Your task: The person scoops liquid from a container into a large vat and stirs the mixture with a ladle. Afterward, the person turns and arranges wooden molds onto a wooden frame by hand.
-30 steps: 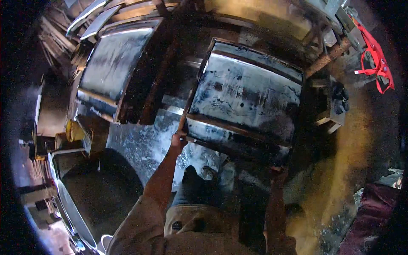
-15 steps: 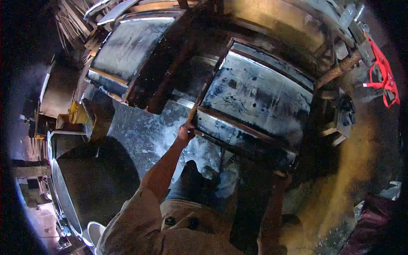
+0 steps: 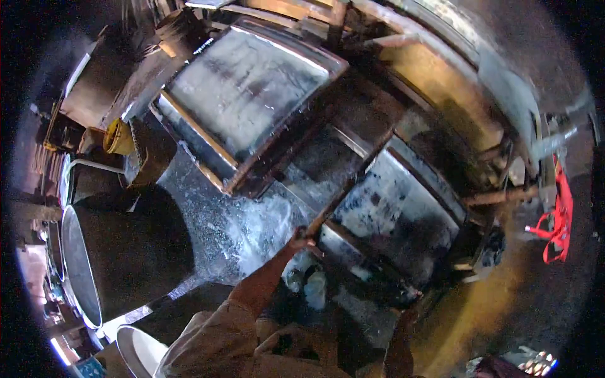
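My left hand (image 3: 303, 238) is closed around the near left corner of a shallow wood-framed tray (image 3: 394, 201). The tray's flat, shiny base is mottled with dark patches, and a crossbar runs over it near my side. At the near right corner, my right hand (image 3: 405, 318) grips the frame; it lies in shadow and its fingers are partly hidden. The tray is held tilted above the floor. A similar wood-framed tray (image 3: 242, 85), with a pale wet-looking surface, sits to the left and farther away.
Whitish splashes cover the wet floor (image 3: 252, 233). On the left are a large dark drum (image 3: 135, 252), a white-rimmed basin (image 3: 135, 353) and a yellow bucket (image 3: 118, 137). A red strapped item (image 3: 558, 217) hangs at the right. Wooden beams (image 3: 504, 196) and a yellowish panel (image 3: 441, 88) stand behind.
My view has turned right and nearer to the trays. Both hands still hold the tray, which now appears lower and more turned. The other tray shows larger and closer.
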### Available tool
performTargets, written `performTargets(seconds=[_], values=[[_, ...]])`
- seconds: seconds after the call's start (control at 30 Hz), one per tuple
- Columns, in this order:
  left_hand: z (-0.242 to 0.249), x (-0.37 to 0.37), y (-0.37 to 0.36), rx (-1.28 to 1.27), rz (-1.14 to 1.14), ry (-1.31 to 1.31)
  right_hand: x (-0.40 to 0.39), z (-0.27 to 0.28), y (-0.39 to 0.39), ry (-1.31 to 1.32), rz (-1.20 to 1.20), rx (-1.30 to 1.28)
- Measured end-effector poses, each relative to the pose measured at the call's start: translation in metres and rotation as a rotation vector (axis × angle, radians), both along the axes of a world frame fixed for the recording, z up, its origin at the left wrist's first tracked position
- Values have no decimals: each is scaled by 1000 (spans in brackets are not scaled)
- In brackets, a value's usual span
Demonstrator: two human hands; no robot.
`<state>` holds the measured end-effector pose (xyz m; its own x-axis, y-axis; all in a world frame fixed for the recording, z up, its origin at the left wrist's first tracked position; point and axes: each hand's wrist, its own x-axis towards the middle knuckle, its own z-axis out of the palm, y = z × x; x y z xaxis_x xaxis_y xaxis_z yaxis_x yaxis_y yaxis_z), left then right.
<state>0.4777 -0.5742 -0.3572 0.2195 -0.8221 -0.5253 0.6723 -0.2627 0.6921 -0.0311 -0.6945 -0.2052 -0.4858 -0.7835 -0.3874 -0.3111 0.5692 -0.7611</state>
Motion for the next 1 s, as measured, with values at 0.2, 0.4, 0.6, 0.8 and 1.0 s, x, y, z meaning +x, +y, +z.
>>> performTargets(seconds=[0.2, 0.4, 0.6, 0.8, 1.0], values=[[-4, 60, 50, -66, 296, -295, 128, 37, -112, 398, 358, -61], [196, 221, 64, -34, 1074, 187, 418, 49, -133, 298, 883, -201], [248, 375, 26, 0, 1081, -206, 621, 127, -13, -695, 745, 330], [236, 566, 47, 159, 999, -568, 657, 114, 57, -766, 481, 625], [243, 683, 64, 41, 907, -877, 645, 64, 57, -686, 313, 657]])
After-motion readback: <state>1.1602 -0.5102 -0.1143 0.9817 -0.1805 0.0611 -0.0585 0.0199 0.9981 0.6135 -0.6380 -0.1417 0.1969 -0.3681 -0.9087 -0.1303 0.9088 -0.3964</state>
